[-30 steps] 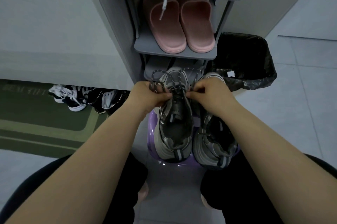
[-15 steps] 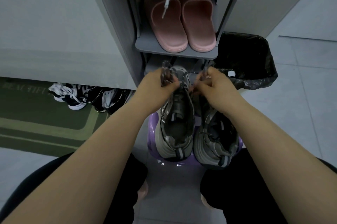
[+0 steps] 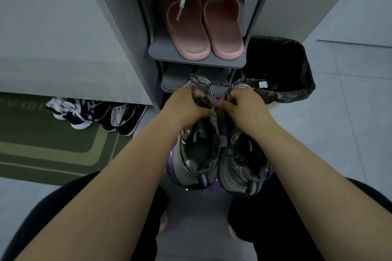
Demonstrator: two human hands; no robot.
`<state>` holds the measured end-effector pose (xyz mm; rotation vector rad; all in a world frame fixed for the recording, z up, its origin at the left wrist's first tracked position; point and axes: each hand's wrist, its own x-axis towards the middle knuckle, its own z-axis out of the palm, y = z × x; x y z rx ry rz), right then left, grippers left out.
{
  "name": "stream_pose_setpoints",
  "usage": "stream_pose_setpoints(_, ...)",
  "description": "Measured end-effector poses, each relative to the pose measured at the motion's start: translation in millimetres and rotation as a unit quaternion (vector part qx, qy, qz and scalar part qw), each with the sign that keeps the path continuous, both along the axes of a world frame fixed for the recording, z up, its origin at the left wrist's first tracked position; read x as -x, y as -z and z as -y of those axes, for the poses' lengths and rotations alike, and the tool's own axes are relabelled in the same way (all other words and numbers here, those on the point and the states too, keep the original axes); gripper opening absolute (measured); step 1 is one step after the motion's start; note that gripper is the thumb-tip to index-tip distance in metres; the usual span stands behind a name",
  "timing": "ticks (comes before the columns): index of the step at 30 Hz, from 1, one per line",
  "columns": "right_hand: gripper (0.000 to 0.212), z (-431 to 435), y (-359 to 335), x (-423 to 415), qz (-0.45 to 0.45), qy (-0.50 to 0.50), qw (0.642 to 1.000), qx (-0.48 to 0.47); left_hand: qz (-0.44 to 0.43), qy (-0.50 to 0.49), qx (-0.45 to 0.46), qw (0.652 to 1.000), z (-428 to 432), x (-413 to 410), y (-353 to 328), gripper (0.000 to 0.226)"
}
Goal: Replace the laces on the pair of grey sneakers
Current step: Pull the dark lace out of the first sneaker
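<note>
In the head view, atop a purple stool [image 3: 172,168], the grey sneakers [image 3: 199,154] sit side by side. The left hand [image 3: 186,106] clutches a bunched speckled lace [image 3: 199,85]; the right hand [image 3: 244,107] pinches its other end over one sneaker. Probably unlacing: next, draw it clear of the eyelets.

Home entryway, grey shoe rack [image 3: 197,60] with pink slippers [image 3: 202,25], green doormat [image 3: 53,146], lined bin [image 3: 282,69], tiled floor [image 3: 339,112]

Grey sneakers [image 3: 192,172] side by side, heels nearest, dark speckled lace [image 3: 196,82] (bunched, looped) above left shoe
</note>
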<state>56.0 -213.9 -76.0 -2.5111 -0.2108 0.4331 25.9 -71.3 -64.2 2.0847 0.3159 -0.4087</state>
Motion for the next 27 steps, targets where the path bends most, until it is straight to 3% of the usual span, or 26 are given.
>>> stream_pose_setpoints(11,0.026,-10,2,13,0.123,-0.015,0.991,0.057,-0.012,-0.029,0.014,0.999,0,1,6,0.02)
stream_pose_setpoints(15,0.026,-8,-3,6,0.064,-0.047,0.996,0.033,-0.029,-0.029,-0.01,0.999,-3,0,8,0.025)
stream_pose_setpoints(18,0.021,1,-9,-4,0.003,-0.038,0.999,-0.008,0.01,-0.081,-0.069,0.994,-5,-1,3,0.067)
stream_pose_setpoints(21,0.02,2,-5,-4,-0.027,-0.035,0.998,-0.04,0.159,-0.157,-0.171,0.96,-9,-1,-10,0.093)
stream_pose_setpoints(24,0.032,-1,-1,-3,-0.045,-0.061,0.997,-0.033,0.248,-0.051,-0.244,0.936,-9,-2,-7,0.066)
stream_pose_setpoints(27,0.027,1,0,-5,-0.009,-0.07,0.997,0.034,0.124,0.084,-0.229,0.962,-1,2,4,0.033)
